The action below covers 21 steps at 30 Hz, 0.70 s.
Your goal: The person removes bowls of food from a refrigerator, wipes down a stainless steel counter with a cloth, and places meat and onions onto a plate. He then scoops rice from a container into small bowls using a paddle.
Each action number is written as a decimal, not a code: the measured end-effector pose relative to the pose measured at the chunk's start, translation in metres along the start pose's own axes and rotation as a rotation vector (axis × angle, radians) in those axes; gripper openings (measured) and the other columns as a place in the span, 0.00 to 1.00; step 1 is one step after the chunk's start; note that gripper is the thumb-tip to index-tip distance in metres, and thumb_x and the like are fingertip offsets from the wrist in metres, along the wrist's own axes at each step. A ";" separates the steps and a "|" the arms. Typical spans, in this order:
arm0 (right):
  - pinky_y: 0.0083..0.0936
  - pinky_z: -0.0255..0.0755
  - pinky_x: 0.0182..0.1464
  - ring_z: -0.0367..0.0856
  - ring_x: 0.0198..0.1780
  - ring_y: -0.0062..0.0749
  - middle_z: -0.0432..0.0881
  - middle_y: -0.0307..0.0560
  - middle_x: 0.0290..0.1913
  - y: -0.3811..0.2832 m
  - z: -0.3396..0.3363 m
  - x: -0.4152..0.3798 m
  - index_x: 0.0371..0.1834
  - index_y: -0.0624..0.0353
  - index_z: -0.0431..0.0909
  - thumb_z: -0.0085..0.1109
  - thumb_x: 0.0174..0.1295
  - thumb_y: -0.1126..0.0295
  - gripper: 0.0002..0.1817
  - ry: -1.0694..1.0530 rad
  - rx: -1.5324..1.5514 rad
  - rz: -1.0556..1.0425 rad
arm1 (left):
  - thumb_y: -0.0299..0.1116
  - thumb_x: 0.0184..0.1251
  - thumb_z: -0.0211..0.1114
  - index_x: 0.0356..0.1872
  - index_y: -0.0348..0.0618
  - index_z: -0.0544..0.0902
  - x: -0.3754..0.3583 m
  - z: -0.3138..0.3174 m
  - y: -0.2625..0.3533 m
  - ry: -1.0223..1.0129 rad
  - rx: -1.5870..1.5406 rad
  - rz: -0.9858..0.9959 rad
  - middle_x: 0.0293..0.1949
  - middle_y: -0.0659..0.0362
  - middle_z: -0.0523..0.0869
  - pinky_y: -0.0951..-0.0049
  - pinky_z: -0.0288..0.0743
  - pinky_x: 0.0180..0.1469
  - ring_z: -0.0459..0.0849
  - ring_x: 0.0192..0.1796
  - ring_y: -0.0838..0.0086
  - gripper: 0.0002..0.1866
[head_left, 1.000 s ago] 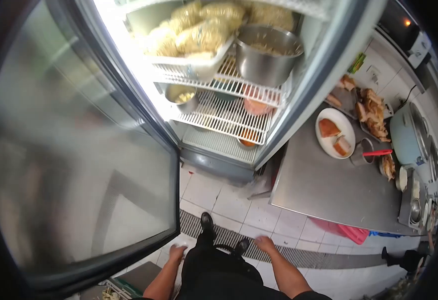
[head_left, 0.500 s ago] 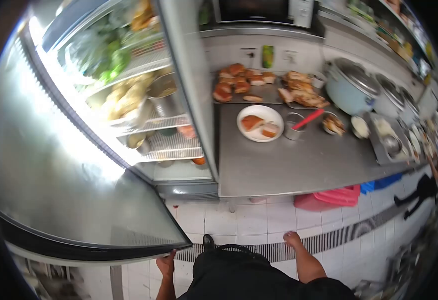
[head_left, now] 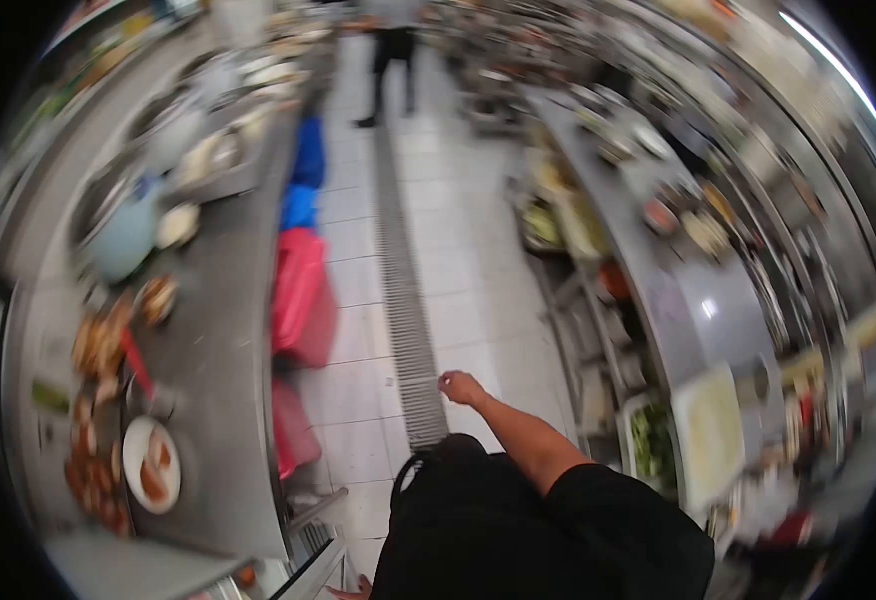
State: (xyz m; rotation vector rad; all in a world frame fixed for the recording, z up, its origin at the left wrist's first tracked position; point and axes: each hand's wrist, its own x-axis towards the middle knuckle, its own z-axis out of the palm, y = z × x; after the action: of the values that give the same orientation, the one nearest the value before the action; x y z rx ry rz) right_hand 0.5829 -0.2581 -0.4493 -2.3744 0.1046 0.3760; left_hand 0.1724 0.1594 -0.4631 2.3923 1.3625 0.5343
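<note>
Low in view, the fridge door point(head_left: 326, 566), pale-framed and slanting, stands just beside the person's left hand point(head_left: 352, 591), its visible fingers spread, and well apart from the loosely closed right hand point(head_left: 462, 388)

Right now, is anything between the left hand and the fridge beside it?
Nothing visible stands between the left hand and the fridge. The hand is cut off by the picture's bottom edge, so I cannot tell whether they touch.
</note>
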 end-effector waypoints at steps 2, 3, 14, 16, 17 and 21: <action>0.40 0.77 0.44 0.85 0.35 0.49 0.85 0.55 0.30 0.042 -0.030 -0.064 0.41 0.58 0.84 0.54 0.61 0.57 0.17 0.177 0.180 0.233 | 0.48 0.62 0.67 0.62 0.36 0.67 0.017 0.001 0.005 -0.388 -0.047 0.015 0.53 0.44 0.76 0.50 0.69 0.54 0.77 0.50 0.50 0.34; 0.40 0.77 0.44 0.85 0.35 0.49 0.85 0.55 0.30 0.064 -0.039 -0.100 0.41 0.58 0.84 0.54 0.61 0.57 0.17 0.230 0.199 0.292 | 0.48 0.62 0.67 0.62 0.38 0.67 0.029 0.005 0.007 -0.574 -0.089 0.005 0.53 0.45 0.76 0.50 0.70 0.53 0.78 0.50 0.51 0.34; 0.45 0.74 0.56 0.80 0.55 0.53 0.82 0.58 0.52 0.182 0.049 -0.440 0.46 0.56 0.82 0.52 0.59 0.62 0.16 0.452 0.148 1.164 | 0.51 0.64 0.62 0.60 0.49 0.69 0.124 0.127 0.178 -1.463 -0.210 -0.209 0.53 0.55 0.76 0.57 0.76 0.39 0.80 0.44 0.60 0.28; 0.44 0.74 0.54 0.80 0.52 0.54 0.82 0.58 0.48 0.192 0.033 -0.423 0.43 0.56 0.83 0.53 0.61 0.56 0.17 0.447 0.172 1.066 | 0.51 0.65 0.60 0.60 0.50 0.69 0.115 0.163 0.217 -1.489 -0.248 -0.147 0.53 0.55 0.76 0.57 0.75 0.39 0.80 0.44 0.60 0.27; 0.44 0.74 0.52 0.81 0.49 0.55 0.83 0.58 0.45 0.171 -0.008 -0.395 0.41 0.57 0.83 0.54 0.62 0.52 0.19 0.559 0.227 1.042 | 0.52 0.66 0.59 0.61 0.52 0.68 0.108 0.178 0.232 -1.505 -0.291 -0.101 0.54 0.56 0.76 0.57 0.75 0.39 0.80 0.44 0.59 0.26; 0.43 0.72 0.51 0.77 0.50 0.54 0.79 0.54 0.50 0.181 -0.172 -0.285 0.46 0.58 0.79 0.56 0.65 0.54 0.19 1.130 -0.016 0.541 | 0.52 0.67 0.57 0.60 0.52 0.69 0.058 0.173 0.319 -1.475 -0.187 0.002 0.54 0.56 0.76 0.57 0.75 0.39 0.79 0.45 0.60 0.26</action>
State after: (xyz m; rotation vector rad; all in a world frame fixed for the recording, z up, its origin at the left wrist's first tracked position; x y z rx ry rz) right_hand 0.3196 -0.5167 -0.3621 -2.2482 1.2544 -0.7654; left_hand 0.5193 0.0372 -0.4576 1.7562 0.5354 -0.9260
